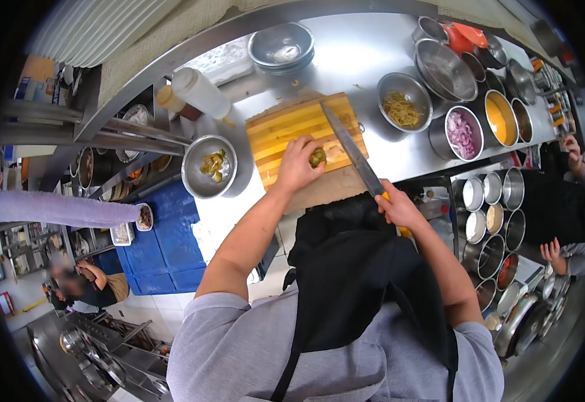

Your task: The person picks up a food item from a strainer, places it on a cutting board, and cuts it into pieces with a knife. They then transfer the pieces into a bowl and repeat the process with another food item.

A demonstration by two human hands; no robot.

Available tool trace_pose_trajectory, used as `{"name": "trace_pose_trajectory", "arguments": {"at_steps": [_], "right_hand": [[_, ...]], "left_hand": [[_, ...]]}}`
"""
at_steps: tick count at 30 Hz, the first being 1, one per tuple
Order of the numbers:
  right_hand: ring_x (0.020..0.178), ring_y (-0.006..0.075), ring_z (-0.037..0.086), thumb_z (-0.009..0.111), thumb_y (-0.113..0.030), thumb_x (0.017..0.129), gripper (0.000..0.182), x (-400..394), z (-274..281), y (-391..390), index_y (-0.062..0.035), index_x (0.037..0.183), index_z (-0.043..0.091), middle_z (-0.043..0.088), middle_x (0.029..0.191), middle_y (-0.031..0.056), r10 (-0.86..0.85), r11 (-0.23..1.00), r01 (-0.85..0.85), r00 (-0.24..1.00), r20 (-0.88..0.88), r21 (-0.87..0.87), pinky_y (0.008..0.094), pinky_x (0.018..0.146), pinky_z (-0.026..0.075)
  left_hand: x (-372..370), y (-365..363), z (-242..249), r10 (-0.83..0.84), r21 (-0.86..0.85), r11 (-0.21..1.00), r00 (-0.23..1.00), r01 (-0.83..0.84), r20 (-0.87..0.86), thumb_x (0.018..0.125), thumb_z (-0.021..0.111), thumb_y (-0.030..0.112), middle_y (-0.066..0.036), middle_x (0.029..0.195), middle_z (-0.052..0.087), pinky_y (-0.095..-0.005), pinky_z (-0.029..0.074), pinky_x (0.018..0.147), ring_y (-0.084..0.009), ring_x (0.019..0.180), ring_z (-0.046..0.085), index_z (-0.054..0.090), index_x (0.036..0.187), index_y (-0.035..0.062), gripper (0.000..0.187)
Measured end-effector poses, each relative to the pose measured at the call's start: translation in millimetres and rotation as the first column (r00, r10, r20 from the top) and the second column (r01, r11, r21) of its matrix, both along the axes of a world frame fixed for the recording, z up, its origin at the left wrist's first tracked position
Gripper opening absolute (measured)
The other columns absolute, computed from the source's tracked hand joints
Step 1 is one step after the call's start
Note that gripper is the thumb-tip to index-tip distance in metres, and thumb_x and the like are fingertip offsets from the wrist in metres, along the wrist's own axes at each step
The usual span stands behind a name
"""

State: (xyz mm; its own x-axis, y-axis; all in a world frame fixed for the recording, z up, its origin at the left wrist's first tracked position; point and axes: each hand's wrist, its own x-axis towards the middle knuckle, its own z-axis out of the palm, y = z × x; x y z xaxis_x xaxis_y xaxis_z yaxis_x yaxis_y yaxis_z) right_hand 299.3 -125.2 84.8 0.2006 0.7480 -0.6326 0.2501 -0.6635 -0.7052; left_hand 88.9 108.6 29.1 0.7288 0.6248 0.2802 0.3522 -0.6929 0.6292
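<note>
On the yellow striped cutting board, my left hand holds a small green pickle between its fingers, near the board's front right. My right hand is wrapped round the yellow handle of a long knife. The blade lies slantwise over the board's right part, its tip towards the far edge, a little right of the pickle and apart from it. Brown paper shows under the board. Left of the board, a steel bowl has green pickle pieces in it.
Stacked steel bowls and squeeze bottles stand behind. At right are a bowl of yellowish strips, a pot of chopped purple onion and an orange-filled pot. One person's hand shows far right; another person stands far left.
</note>
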Motion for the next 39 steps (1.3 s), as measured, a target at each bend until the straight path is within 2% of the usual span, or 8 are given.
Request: {"name": "trace_pose_trajectory", "arguments": {"at_steps": [3, 4, 6, 9, 16, 25, 35, 39], "right_hand": [[0.064, 0.0309, 0.068, 0.056, -0.022, 0.105, 0.050, 0.1, 7.5, 3.5, -0.0079, 0.149, 0.040, 0.069, 0.084, 0.0170, 0.040, 0.999, -0.039, 0.998, 0.044, -0.025, 0.0434, 0.063, 0.054], [0.064, 0.0309, 0.068, 0.056, -0.022, 0.105, 0.050, 2.8, 2.4, 2.7, -0.0079, 0.149, 0.040, 0.069, 0.084, 0.0170, 0.035, 0.999, -0.034, 0.998, 0.046, -0.020, 0.0434, 0.063, 0.054], [0.086, 0.0482, 0.068, 0.056, -0.023, 0.103, 0.044, 4.5, -4.3, 4.4, -0.0052, 0.141, 0.043, 0.069, 0.092, 0.0276, 0.168, 0.984, -0.176, 0.959, 0.228, 0.016, 0.0545, 0.078, 0.053], [0.102, 0.0558, 0.061, 0.056, -0.022, 0.101, 0.035, 5.6, 13.8, 9.4, -0.0033, 0.128, 0.045, 0.066, 0.098, 0.0345, 0.200, 0.977, -0.214, 0.933, 0.299, 0.013, 0.0608, 0.088, 0.048], [0.098, 0.0528, 0.064, 0.055, -0.014, 0.094, 0.025, 2.8, 37.2, 19.0, -0.0010, 0.114, 0.046, 0.068, 0.101, 0.0322, 0.307, 0.938, -0.347, 0.836, 0.455, 0.005, 0.0604, 0.084, 0.049], [0.090, 0.0471, 0.069, 0.052, -0.009, 0.096, 0.023, -7.9, 61.2, 9.1, -0.0042, 0.119, 0.049, 0.068, 0.098, 0.0243, 0.352, 0.913, -0.407, 0.776, 0.523, -0.012, 0.0586, 0.081, 0.053], [0.081, 0.0450, 0.069, 0.048, -0.009, 0.099, 0.020, -6.4, 61.5, -1.1, -0.0067, 0.119, 0.050, 0.066, 0.094, 0.0221, 0.367, 0.901, -0.433, 0.720, 0.589, -0.033, 0.0570, 0.074, 0.054], [0.080, 0.0455, 0.069, 0.048, -0.009, 0.099, 0.020, -6.8, 59.0, -2.1, -0.0070, 0.119, 0.050, 0.066, 0.094, 0.0226, 0.385, 0.897, -0.438, 0.718, 0.580, -0.053, 0.0574, 0.073, 0.053]], "left_hand": [[9.0, -3.9, -3.5, 0.041, 0.031, 0.999, 0.999, -0.041, -0.003, 0.072, 0.078, 0.016, -0.013, 0.121, 0.065, -0.0448, 0.051, 0.095, -0.0377, 0.106, 0.059, 0.071, 0.111, 0.0092, 0.040], [12.0, -4.0, -4.1, 0.057, 0.052, 0.997, 0.998, -0.057, 0.000, 0.071, 0.078, 0.017, -0.012, 0.120, 0.064, -0.0449, 0.052, 0.094, -0.0375, 0.104, 0.058, 0.072, 0.108, 0.0096, 0.038], [14.1, -5.0, -2.2, 0.058, 0.045, 0.997, 0.998, -0.057, -0.022, 0.072, 0.077, 0.017, -0.012, 0.121, 0.065, -0.0448, 0.052, 0.095, -0.0375, 0.105, 0.058, 0.072, 0.108, 0.0095, 0.038], [10.4, -5.8, 7.5, 0.064, 0.046, 0.997, 0.996, -0.061, -0.056, 0.073, 0.078, 0.017, -0.012, 0.122, 0.065, -0.0447, 0.052, 0.095, -0.0377, 0.107, 0.059, 0.072, 0.109, 0.0091, 0.038], [18.6, 1.1, 28.8, 0.264, -0.073, 0.958, 0.950, -0.279, -0.165, 0.078, 0.089, 0.025, -0.019, 0.133, 0.056, -0.0459, 0.051, 0.100, -0.0395, 0.115, 0.059, 0.065, 0.120, 0.0067, 0.052], [8.1, -13.0, 6.8, 0.274, -0.088, 0.959, 0.960, -0.269, 0.055, 0.077, 0.090, 0.017, -0.019, 0.129, 0.047, -0.0450, 0.053, 0.097, -0.0381, 0.115, 0.058, 0.062, 0.119, 0.0024, 0.052], [18.2, -6.5, -2.1, 0.295, -0.144, 0.948, 0.953, -0.284, 0.067, 0.080, 0.082, 0.014, -0.025, 0.132, 0.047, -0.0467, 0.049, 0.101, -0.0443, 0.123, 0.052, 0.061, 0.115, 0.0038, 0.043], [21.4, -6.4, -2.8, 0.285, -0.083, 0.957, 0.950, -0.277, 0.124, 0.076, 0.083, 0.008, -0.023, 0.124, 0.047, -0.0476, 0.051, 0.097, -0.0415, 0.113, 0.056, 0.061, 0.111, 0.0011, 0.041]]}}
